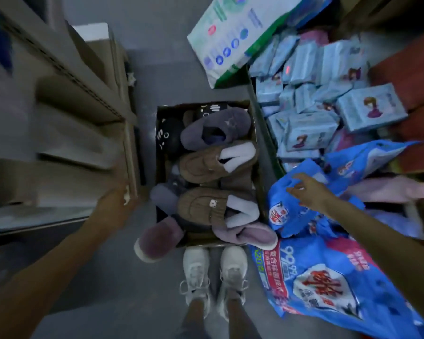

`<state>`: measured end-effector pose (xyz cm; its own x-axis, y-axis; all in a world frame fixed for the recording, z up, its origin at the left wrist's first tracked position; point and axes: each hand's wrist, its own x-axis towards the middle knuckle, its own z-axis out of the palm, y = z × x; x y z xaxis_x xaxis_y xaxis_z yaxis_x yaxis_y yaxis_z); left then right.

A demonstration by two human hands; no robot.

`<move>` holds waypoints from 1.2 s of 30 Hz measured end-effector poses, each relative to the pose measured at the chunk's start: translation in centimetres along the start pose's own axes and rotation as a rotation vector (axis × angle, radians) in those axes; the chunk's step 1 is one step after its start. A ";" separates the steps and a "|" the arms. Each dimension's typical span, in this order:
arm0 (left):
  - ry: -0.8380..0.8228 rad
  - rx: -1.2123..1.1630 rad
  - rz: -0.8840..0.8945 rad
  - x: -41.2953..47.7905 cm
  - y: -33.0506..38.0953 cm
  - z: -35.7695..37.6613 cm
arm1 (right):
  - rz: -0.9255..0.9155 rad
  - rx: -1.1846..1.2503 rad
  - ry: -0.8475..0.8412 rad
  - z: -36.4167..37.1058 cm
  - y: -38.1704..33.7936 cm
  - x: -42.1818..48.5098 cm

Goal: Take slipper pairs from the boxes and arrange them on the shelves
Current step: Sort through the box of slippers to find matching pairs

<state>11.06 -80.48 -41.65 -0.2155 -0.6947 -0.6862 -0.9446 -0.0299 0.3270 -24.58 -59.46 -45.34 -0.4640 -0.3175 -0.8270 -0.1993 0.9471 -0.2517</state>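
Slippers [201, 165] are seen packed in the cardboard box [201, 241] at centre, with the right hand [308, 192] held loosely spread and empty at 3 o'clock and the blurred left hand [114, 195], its state not to be told, by the shelves [59, 64] at 9 o'clock, so gripping a pair is judged next.

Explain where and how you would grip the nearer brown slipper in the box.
Probably from above: the brown slipper lies on top of the pile in the box, sole down, toe left. Pinch the rim of its opening, by the white lining on the right.
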 end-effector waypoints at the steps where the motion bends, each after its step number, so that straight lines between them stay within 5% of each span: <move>1: 0.018 -0.038 -0.006 1.9 -0.6 1.5 | 0.014 0.042 0.009 1.4 0.5 2.3; 10: 0.077 -0.194 0.009 16.8 -8.0 9.8 | 0.000 0.200 0.218 6.9 4.5 17.0; 21: 0.051 -0.434 -0.073 25.0 -10.2 14.7 | -0.087 0.336 0.029 10.5 5.0 23.0; 27: 0.139 -0.445 -0.004 25.6 -10.7 15.3 | -0.116 0.442 0.050 11.3 5.5 24.1; 36: 0.028 -0.610 0.013 26.9 -9.7 16.0 | -0.191 0.478 0.035 11.1 7.1 24.8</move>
<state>10.42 -87.40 -73.66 -0.2117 -0.7161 -0.6651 -0.6280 -0.4218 0.6540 -27.91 -60.11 -73.17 -0.4876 -0.4808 -0.7287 0.1293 0.7857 -0.6049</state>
